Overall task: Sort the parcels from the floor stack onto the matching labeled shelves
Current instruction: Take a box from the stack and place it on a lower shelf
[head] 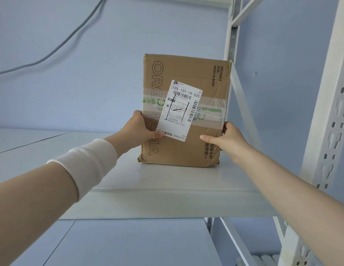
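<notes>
A brown cardboard parcel [203,81] stands upright on its short edge on the white metal shelf [167,179], near the shelf's right end. A white shipping label [183,110] with barcodes sits on its front face. My left hand [139,129] grips the parcel's left edge, thumb on the front. My right hand [228,139] grips the right edge, thumb pressed on the front face low down. The parcel's bottom edge touches the shelf surface.
A white perforated upright post [332,121] rises at the right, with a diagonal brace [242,104] behind the parcel. A lower shelf [129,242] lies beneath. A grey cable [75,31] hangs on the blue wall at upper left.
</notes>
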Action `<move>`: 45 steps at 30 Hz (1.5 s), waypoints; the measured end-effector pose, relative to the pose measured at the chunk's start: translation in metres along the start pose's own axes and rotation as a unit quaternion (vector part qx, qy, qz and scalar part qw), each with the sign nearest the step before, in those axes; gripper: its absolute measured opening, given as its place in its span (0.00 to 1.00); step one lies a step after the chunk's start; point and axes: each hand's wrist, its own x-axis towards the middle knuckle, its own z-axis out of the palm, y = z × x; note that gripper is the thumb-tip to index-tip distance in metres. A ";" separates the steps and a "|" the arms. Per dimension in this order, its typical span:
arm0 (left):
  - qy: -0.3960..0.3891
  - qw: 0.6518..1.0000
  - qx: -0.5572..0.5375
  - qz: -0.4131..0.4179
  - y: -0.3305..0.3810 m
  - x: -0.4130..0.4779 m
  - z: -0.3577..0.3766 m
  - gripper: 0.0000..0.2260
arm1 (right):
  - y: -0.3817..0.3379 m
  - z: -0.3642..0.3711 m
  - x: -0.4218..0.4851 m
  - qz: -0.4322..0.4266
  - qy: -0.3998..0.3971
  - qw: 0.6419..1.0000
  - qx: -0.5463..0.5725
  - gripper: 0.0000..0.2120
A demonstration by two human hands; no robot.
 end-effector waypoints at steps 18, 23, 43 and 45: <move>-0.007 0.999 0.047 -0.008 -0.003 -0.015 0.006 0.41 | 0.010 0.013 -0.019 0.032 -0.009 0.997 -0.073 0.37; 0.032 0.999 0.041 -0.008 0.002 -0.042 0.005 0.45 | -0.001 0.010 -0.050 -0.013 0.035 0.992 -0.120 0.44; -0.005 0.959 0.174 0.224 -0.060 -0.256 0.016 0.23 | 0.036 0.055 -0.299 -0.124 0.087 0.951 -0.268 0.31; -0.039 0.955 0.196 0.218 -0.085 -0.285 0.018 0.22 | 0.052 0.072 -0.338 -0.094 0.069 0.955 -0.272 0.31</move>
